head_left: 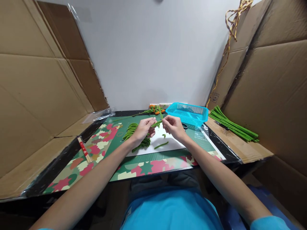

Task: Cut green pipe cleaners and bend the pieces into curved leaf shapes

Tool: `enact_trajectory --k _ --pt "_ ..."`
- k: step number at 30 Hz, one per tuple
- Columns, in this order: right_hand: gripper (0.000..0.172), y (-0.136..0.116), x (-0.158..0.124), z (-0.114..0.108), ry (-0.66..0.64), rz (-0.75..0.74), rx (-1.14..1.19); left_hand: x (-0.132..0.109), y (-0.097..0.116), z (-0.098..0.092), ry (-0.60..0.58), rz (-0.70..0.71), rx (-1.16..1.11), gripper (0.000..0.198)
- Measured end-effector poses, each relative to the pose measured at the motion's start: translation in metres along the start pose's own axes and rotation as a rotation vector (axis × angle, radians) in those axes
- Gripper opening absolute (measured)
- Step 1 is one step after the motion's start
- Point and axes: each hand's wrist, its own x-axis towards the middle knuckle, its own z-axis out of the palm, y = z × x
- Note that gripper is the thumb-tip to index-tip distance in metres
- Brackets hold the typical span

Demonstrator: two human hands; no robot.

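My left hand (143,130) and my right hand (174,127) meet above a white sheet of paper (174,146). Pinched between them is a green pipe cleaner (156,124), and a straight length sticks up at the right fingertips. How many pieces are held I cannot tell. Partly behind my left hand lies a pile of bent green pipe cleaners (130,130). Two short green pieces, one of them a cut strip (161,145), rest on the paper. Beside my right hand shows the dark handle of what looks like scissors (184,126).
A blue plastic basket (202,119) stands at the back right, near orange flowers on green stems (157,110). Long green pipe cleaners (233,125) and a black pen (222,125) lie on cardboard at right. Wrapped chopsticks (83,149) lie left. Cardboard walls (275,92) flank the table.
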Motion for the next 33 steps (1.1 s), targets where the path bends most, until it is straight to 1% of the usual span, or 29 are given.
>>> enact_trajectory --k 2,4,6,9,11,12,14,17,19,21,23,25,27,30,33 --pt "0.044 0.001 0.001 -0.001 0.076 -0.027 -0.009 0.0 0.0 0.0 -0.031 -0.03 -0.006 0.055" --pt "0.044 0.0 0.002 -0.002 0.117 -0.023 0.001 0.001 0.0 -0.001 -0.045 -0.033 -0.004 0.055" --pt "0.045 -0.001 0.003 -0.004 0.106 -0.004 0.02 0.001 0.002 -0.001 -0.041 -0.022 0.003 0.054" --pt "0.049 -0.003 0.006 -0.006 0.038 0.001 0.025 0.001 0.005 -0.001 -0.05 -0.031 0.04 0.049" --pt "0.051 -0.003 0.008 -0.007 0.005 0.009 0.037 0.002 0.005 -0.002 -0.061 -0.012 0.078 0.046" --pt "0.052 -0.003 0.009 -0.007 -0.004 0.026 0.056 0.002 0.004 -0.002 -0.055 0.019 0.113 0.045" --pt "0.052 -0.002 0.012 -0.008 -0.009 0.092 0.127 0.001 0.002 -0.002 -0.014 0.133 0.254 0.04" --pt "0.05 -0.001 0.014 -0.01 -0.018 0.218 0.26 -0.001 -0.001 -0.001 0.093 0.378 0.544 0.031" --pt "0.05 -0.001 0.014 -0.011 -0.033 0.267 0.314 -0.003 -0.003 -0.001 0.145 0.526 0.678 0.026" --pt "0.049 -0.002 0.014 -0.012 -0.057 0.289 0.336 -0.004 -0.003 -0.003 0.16 0.639 0.764 0.024" --pt "0.048 -0.003 0.013 -0.013 -0.08 0.314 0.353 -0.004 -0.003 -0.004 0.159 0.702 0.82 0.023" --pt "0.048 -0.005 0.012 -0.014 -0.089 0.315 0.345 -0.005 -0.003 -0.005 0.181 0.688 0.823 0.022" --pt "0.049 -0.005 0.012 -0.014 -0.072 0.273 0.3 -0.005 -0.002 -0.004 0.191 0.58 0.76 0.024" --pt "0.049 -0.005 0.012 -0.013 -0.033 0.183 0.214 -0.006 0.002 0.0 0.148 0.384 0.564 0.035" --pt "0.046 -0.002 0.013 -0.011 0.02 0.128 0.171 -0.006 0.003 0.002 0.142 0.304 0.433 0.037"
